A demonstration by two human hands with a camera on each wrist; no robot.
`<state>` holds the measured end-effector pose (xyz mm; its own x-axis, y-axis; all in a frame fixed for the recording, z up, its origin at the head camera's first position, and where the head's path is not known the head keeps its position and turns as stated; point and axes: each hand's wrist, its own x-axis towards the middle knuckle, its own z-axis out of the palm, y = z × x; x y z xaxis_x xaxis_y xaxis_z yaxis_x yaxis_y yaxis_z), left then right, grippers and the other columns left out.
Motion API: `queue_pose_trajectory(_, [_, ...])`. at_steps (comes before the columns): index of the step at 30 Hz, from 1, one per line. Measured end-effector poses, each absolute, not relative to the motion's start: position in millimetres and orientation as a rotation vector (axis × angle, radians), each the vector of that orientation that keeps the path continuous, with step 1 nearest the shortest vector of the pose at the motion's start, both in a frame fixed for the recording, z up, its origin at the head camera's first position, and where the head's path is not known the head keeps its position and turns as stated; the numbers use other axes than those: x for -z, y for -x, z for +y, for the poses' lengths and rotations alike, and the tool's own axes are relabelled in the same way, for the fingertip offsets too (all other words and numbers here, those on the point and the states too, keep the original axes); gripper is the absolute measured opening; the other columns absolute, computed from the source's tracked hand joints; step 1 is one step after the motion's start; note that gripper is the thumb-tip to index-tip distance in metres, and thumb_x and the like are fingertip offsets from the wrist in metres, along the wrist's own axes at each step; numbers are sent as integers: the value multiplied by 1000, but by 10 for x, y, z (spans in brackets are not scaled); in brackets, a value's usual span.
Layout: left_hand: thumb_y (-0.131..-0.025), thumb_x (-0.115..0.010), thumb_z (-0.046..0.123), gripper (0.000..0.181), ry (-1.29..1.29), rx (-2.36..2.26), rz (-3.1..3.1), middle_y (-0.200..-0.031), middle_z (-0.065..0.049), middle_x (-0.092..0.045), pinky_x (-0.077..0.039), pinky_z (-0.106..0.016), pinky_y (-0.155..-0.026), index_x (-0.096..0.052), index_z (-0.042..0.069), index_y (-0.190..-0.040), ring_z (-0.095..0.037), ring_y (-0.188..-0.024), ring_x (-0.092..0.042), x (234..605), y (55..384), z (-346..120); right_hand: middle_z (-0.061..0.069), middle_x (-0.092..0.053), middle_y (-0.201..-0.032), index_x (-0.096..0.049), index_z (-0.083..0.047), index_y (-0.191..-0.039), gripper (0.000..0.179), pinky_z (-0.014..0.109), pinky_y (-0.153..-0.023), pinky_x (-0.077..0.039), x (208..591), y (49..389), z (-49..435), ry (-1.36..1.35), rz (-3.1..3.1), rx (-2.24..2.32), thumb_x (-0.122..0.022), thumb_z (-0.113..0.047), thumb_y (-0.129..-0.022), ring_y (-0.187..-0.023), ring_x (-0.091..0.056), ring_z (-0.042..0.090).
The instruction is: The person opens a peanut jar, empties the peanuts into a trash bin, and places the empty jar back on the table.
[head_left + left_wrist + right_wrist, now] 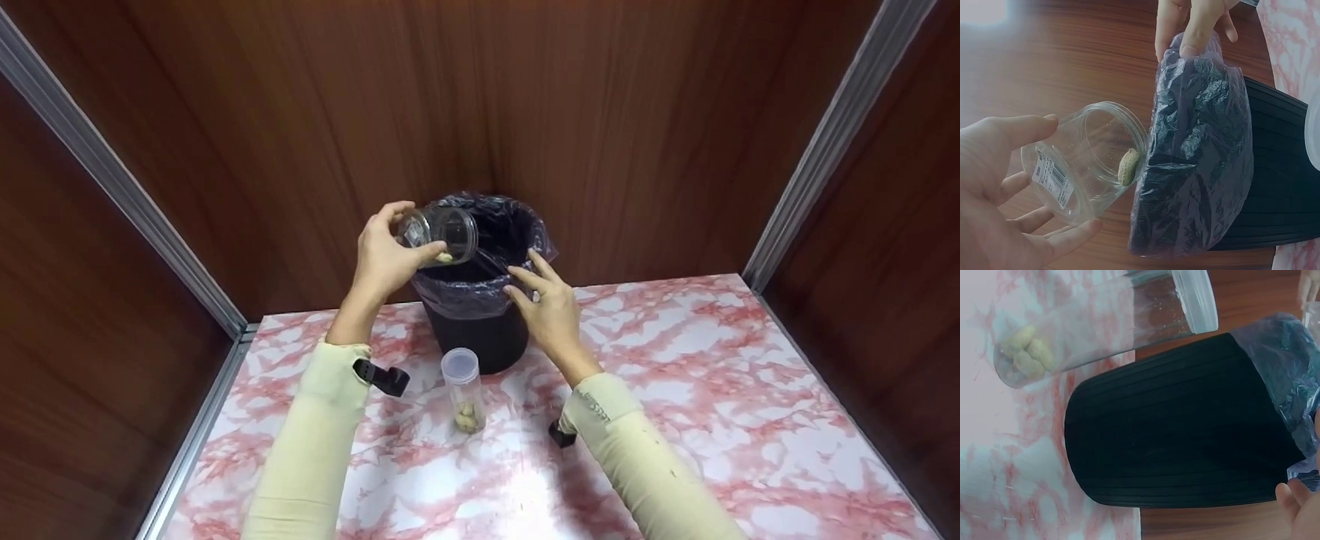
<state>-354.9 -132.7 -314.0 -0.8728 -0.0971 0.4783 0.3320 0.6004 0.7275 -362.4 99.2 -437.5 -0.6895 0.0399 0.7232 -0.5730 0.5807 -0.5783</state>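
My left hand [386, 255] holds a clear plastic jar [1092, 160] tipped on its side, its mouth at the rim of a black trash bin [480, 337]. One peanut in its shell [1128, 167] lies inside the jar near the mouth. A barcode label is on the jar's base. At the near right of the rim, my right hand [551, 307] pinches the edge of the dark, translucent trash bag [1190, 152] lining the bin. The bin's inside is mostly dark, so its contents cannot be made out.
In front of the bin stands a tall clear container [465, 397] with a whitish lid and several peanuts [1028, 354] at its bottom. The bin stands on a red-and-white marbled tabletop [675, 360], close to a brown wood panel [637, 150]. Similar panels and metal rails flank both sides.
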Motion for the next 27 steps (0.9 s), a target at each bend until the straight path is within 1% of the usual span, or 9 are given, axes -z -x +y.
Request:
queue_pose_trajectory(3, [-67, -90, 23, 68, 211, 1213, -2296, -118, -13, -58, -44, -34, -93, -60, 10, -127, -25, -109, -53, 3135, 3552, -1324, 6, -55, -137, -75, -16, -111, 30, 33, -59, -47, 4386, 3612, 991, -418, -2102, -1105, -80, -20, -82, -60, -51, 18])
queue_pose_trajectory(7, [-65, -91, 25, 70, 243, 1149, -2339, -115, -10, -59, -44, -35, -93, -61, 11, -127, -26, -108, -54, 3130, 3560, -1324, 8, -56, -137, -75, -15, -111, 30, 32, -55, -45, 4378, 3623, 997, -424, -2092, -1112, -80, -19, -82, -55, -48, 15])
queue_pose_trajectory(10, [-66, -90, 28, 69, 261, 1085, -2430, -114, -9, -60, -42, -37, -93, -61, 15, -127, -26, -109, -54, 3149, 3562, -1323, 11, -56, -135, -75, -15, -111, 30, 32, -55, -44, 4371, 3636, 1007, -428, -2073, -1114, -80, -18, -81, -55, -49, 17])
queue_pose_trajectory(12, [-66, -89, 29, 68, 269, 1069, -2445, -114, -9, -60, -42, -38, -93, -61, 14, -127, -26, -109, -53, 3168, 3560, -1324, 11, -56, -136, -75, -15, -111, 30, 33, -55, -44, 4373, 3637, 1009, -430, -2068, -1115, -80, -18, -81, -56, -51, 19])
queue_pose_trajectory(16, [-66, -90, 27, 69, 262, 1086, -2438, -115, -12, -58, -42, -39, -93, -59, 12, -126, -30, -110, -53, 3198, 3542, -1341, 12, -56, -135, -75, -15, -111, 30, 34, -55, -45, 4382, 3625, 1000, -437, -2068, -1116, -81, -18, -81, -57, -52, 19])
queue_pose_trajectory(20, [-65, -90, 26, 70, 244, 1101, -2422, -114, -13, -54, -42, -39, -92, -54, 9, -122, -30, -109, -51, 3222, 3518, -1359, 13, -57, -135, -76, -14, -110, 30, 35, -56, -46, 4389, 3628, 992, -451, -2059, -1116, -81, -18, -81, -62, -55, 20])
queue_pose_trajectory(23, [-63, -89, 25, 72, 197, 1090, -2425, -114, -13, -49, -42, -37, -92, -46, 10, -119, -28, -107, -49, 3235, 3491, -1377, 13, -57, -134, -75, -13, -110, 30, 33, -57, -48, 4395, 3646, 989, -468, -2049, -1108, -81, -18, -81, -65, -58, 20])
queue_pose_trajectory(25, [-62, -86, 24, 76, 157, 1088, -2436, -116, -13, -44, -43, -36, -92, -41, 12, -122, -27, -107, -48, 3242, 3466, -1391, 12, -56, -135, -75, -13, -112, 31, 32, -55, -48, 4401, 3650, 994, -475, -2052, -1098, -80, -19, -82, -62, -58, 19])
queue_pose_trajectory(27, [-60, -84, 24, 84, 114, 1078, -2451, -119, -14, -39, -44, -35, -92, -38, 13, -129, -27, -107, -48, 3249, 3430, -1412, 10, -55, -137, -74, -15, -115, 33, 32, -52, -47, 4411, 3642, 1005, -480, -2070, -1078, -79, -21, -83, -56, -55, 16])
